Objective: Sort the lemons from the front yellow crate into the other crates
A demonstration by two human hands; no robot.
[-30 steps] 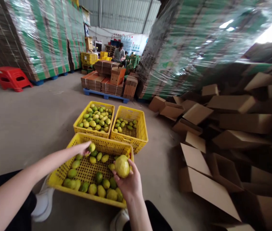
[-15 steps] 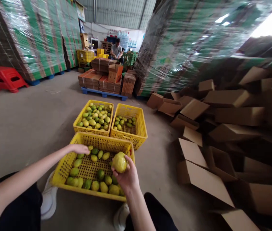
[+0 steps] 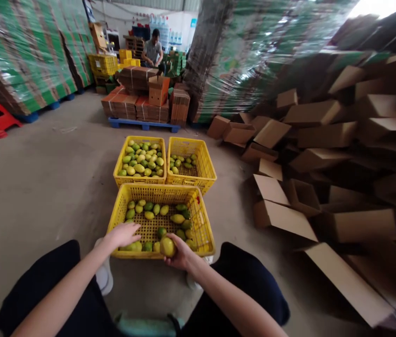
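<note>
The right hand [image 3: 181, 252] has its fingers curled around a yellow-green fruit [image 3: 167, 247], which sits at the fingertips, over the near edge of a yellow crate [image 3: 161, 190]. To the left of that grip, the left hand [image 3: 124, 234] reaches palm down over the same crate, its fingers stretched out and loose; whether they touch the fruit under them, I cannot tell.

Just beyond the held fruit, a green fruit [image 3: 162, 231] lies on the crate's slotted floor. More fruit lines the crate's sides: to the right of the grip along the right wall, and farther off in a loose row near the far wall.

Beyond the grip and to its left stands a second crate [image 3: 141, 180] heaped with fruit; straight beyond and slightly right, a third crate [image 3: 205, 161] holds a few at its left side. Well to the right of the grip, cardboard boxes [image 3: 289, 222] lie jumbled. Far ahead, a person [image 3: 154, 49] is behind a blue pallet [image 3: 145, 125] stacked with flattened cardboard.
</note>
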